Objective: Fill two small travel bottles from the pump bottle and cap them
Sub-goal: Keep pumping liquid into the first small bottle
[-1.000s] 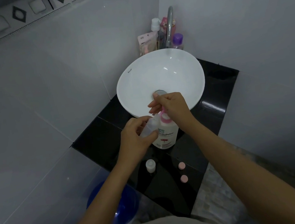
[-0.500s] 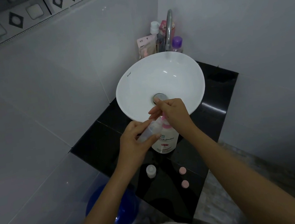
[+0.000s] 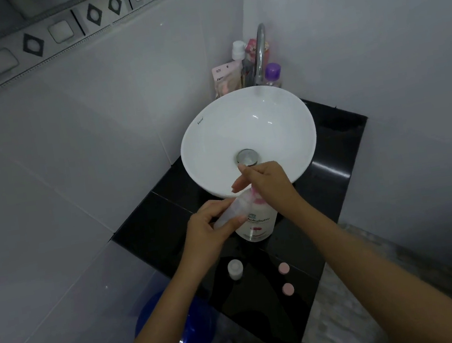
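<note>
White tiled walls [image 3: 77,151] all around, with a band of black diamond shapes [image 3: 32,44] up high. Shiny black counter [image 3: 151,228] in the corner, holding up a round white sink [image 3: 209,144]. Small dark word on the sink rim, looks like "Kassa". Silver drain [image 3: 247,157] in the middle, silver tap [image 3: 260,50] at the back. Behind the sink, a pink pouch [image 3: 225,80] with "WH" and "EMPT" showing, a bottle with a purple cap [image 3: 273,73] and a white-capped bottle [image 3: 238,49].

White pump bottle [image 3: 258,225] standing on the counter just in front of the sink, with "hokubutsu" printed on it and a pink mark below. Smaller words too tiny to read. Right hand [image 3: 267,185] resting on top of the pink pump, fingers [image 3: 242,183] loose and partly stretched out toward the left.

Left hand [image 3: 210,234] curled around a clear travel bottle [image 3: 232,211], tilted, its open end up against the pink pump spout. Thumb and fingers wrapped around the lower part, top half sticking out past them.

Second travel bottle [image 3: 235,269] standing alone on the counter, nearer the body. Two pink caps [image 3: 283,268] [image 3: 288,289] lying to its right, apart from each other. Blue round thing [image 3: 177,332] down below the counter edge.
</note>
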`<state>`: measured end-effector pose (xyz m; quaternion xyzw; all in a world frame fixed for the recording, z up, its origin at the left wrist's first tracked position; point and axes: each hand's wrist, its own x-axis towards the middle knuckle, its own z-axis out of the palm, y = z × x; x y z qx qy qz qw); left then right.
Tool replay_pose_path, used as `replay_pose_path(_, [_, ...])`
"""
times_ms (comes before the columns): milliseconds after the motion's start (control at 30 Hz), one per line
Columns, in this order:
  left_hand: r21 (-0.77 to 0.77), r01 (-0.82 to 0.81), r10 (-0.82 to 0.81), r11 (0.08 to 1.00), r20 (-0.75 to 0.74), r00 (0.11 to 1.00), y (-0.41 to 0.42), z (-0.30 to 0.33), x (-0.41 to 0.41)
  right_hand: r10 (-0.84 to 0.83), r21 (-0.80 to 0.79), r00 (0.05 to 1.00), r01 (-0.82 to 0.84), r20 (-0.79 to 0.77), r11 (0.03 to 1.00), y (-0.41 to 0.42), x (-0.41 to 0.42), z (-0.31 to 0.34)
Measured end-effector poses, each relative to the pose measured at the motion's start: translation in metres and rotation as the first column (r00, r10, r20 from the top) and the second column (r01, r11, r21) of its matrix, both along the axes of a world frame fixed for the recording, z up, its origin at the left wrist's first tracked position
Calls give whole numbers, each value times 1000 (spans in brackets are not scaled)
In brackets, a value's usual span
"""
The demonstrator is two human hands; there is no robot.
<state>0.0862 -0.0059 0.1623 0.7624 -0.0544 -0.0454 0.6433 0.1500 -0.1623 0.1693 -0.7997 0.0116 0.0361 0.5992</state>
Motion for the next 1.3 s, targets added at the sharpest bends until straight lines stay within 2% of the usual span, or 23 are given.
replay_pose_path(267, [5,34,-34,999,-24,999,2,3,2,-36,48,999,35,33,998,2,-2,-2])
replay_pose_path(433, [26,47,-45,999,-71,996,2,-1,1,-33,-12,998,33,54,999,3,-5,-12])
replay_pose_path(533, [-9,54,-54,999,-84,995,1,1,0,-13,2,999,13,35,1000,1,-1,-3])
replay_pose_path(733, [-86,71,-80,994,-103,991,3,4,3,-12,99,994,1,109,995,1,-2,-1])
replay_pose_path(933, [-39,67,-71,997,-128,989,1,-2,3,-29,56,996,24,87,998,3,-5,-18])
replay_pose_path(1100, [-84,83,-93,993,-120,988,2,3,2,39,5,998,-39,59,999,-3,3,-1])
replay_pose_path(1300, [-71,101,-109,992,-121,987,2,2,6,-5,39,997,2,78,999,-1,-1,-7])
